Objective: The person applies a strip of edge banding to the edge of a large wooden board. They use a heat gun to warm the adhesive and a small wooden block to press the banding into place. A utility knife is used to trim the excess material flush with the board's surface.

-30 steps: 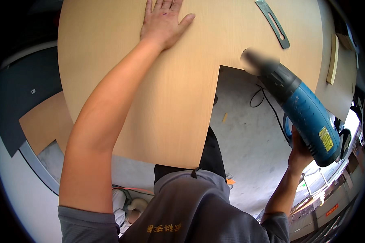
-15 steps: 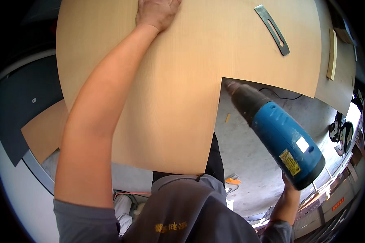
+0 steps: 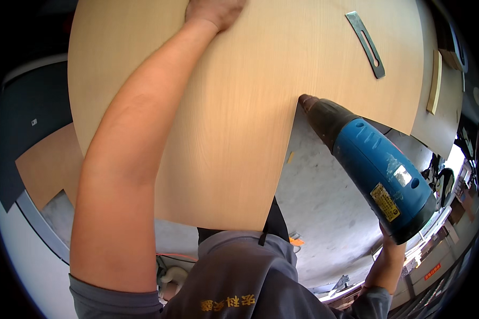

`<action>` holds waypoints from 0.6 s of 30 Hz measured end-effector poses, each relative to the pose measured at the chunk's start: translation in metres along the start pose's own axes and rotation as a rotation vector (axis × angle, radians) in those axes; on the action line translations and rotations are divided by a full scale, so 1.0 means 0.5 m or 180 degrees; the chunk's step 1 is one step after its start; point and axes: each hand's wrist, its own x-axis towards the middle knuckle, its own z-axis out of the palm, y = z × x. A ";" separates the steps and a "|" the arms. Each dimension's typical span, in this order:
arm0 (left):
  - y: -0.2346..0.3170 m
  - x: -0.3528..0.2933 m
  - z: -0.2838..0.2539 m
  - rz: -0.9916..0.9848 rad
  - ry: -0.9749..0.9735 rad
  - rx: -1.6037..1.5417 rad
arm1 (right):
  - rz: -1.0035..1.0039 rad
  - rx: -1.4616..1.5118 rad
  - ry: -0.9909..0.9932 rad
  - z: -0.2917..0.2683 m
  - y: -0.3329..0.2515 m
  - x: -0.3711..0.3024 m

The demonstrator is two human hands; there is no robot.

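Observation:
A blue heat gun [image 3: 380, 170] with a dark nozzle is in my right hand [image 3: 391, 236], which is mostly hidden behind the tool's body. The nozzle tip points at the inner corner of a notch cut in a large light wood-grain board [image 3: 229, 133], close to or touching it; I cannot tell which. My left hand [image 3: 218, 11] rests on the far part of the board, its fingers cut off by the upper edge of the picture. To the right of that hand, a slotted metal plane iron [image 3: 365, 45] lies on the board.
A narrow wood strip [image 3: 435, 82] lies on another panel at the right. Dark [image 3: 34, 127] and brown [image 3: 50, 159] sheets are at the left. Through the notch show grey floor [image 3: 324, 196], a small yellow scrap [image 3: 291, 157] and, lower, an orange item [image 3: 296, 242].
The heat gun's nozzle has moved slightly closer to the notch corner. My left hand keeps its place on the board, while the whole view has shifted a little.

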 end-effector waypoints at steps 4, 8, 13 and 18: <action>0.006 -0.002 -0.004 -0.0103 -0.0144 0.0113 | 0.0200 -0.0256 0.0166 0.007 -0.020 0.022; 0.012 -0.006 -0.013 -0.0139 -0.0245 0.0148 | -0.0224 0.0241 0.0130 0.014 -0.034 0.049; 0.019 -0.013 -0.015 -0.0181 -0.0316 0.0176 | -0.0370 -0.0105 0.0067 0.009 -0.046 0.064; 0.020 -0.009 -0.024 -0.0158 -0.0359 0.0162 | -0.0616 0.0040 0.0187 0.027 -0.086 0.085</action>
